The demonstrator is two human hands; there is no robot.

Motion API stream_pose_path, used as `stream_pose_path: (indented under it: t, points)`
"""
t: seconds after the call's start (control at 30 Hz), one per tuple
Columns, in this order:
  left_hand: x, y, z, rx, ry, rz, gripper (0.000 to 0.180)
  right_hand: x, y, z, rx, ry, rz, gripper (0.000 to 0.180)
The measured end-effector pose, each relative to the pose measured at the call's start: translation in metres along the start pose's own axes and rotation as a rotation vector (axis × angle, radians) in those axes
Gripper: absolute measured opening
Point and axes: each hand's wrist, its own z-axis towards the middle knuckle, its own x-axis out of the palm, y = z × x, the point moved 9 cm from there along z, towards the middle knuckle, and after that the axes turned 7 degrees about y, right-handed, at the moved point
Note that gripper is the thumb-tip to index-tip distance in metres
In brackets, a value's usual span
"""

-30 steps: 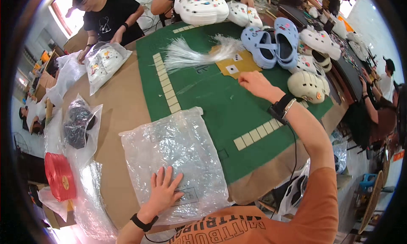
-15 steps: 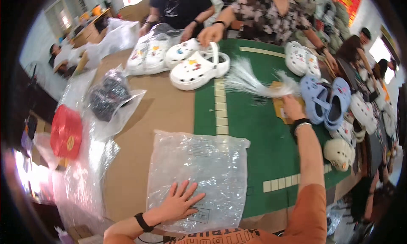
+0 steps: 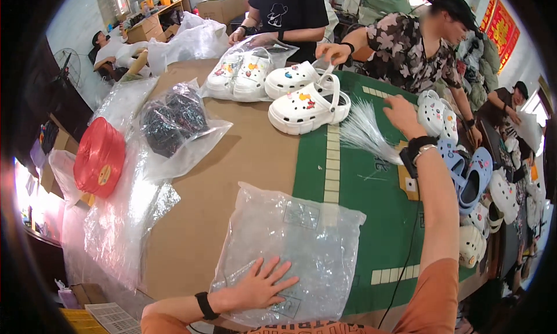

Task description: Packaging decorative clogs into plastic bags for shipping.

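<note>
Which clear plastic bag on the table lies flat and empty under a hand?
The near bag, pressed by the left hand; the other bags hold shoes or dark items.

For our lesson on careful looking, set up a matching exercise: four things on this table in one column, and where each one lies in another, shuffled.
1. left hand
2. right hand
3. red spool
4. white clogs

a. at the table's left edge
b. flat on the clear bag
c. far middle of the table
d. by the white tag bundle

Pairs: 1-b, 2-d, 3-a, 4-c
</note>
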Motion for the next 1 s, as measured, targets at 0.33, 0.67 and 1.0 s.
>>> stream_pose_path:
  t: [0.33, 0.67, 1.0]
  points:
    - [-0.007, 0.005, 0.008, 0.032, 0.177, -0.310, 0.062, 0.055, 0.155, 0.096, -0.369, -0.071, -0.198, 0.040]
    - [0.005, 0.004, 0.000, 0.049, 0.085, -0.089, 0.066, 0.090, 0.150, 0.143, -0.360, 0.005, -0.218, 0.018]
    - [0.010, 0.004, 0.007, 0.010, 0.192, -0.253, 0.075, -0.011, 0.207, 0.110, -0.430, -0.123, 0.074, 0.017]
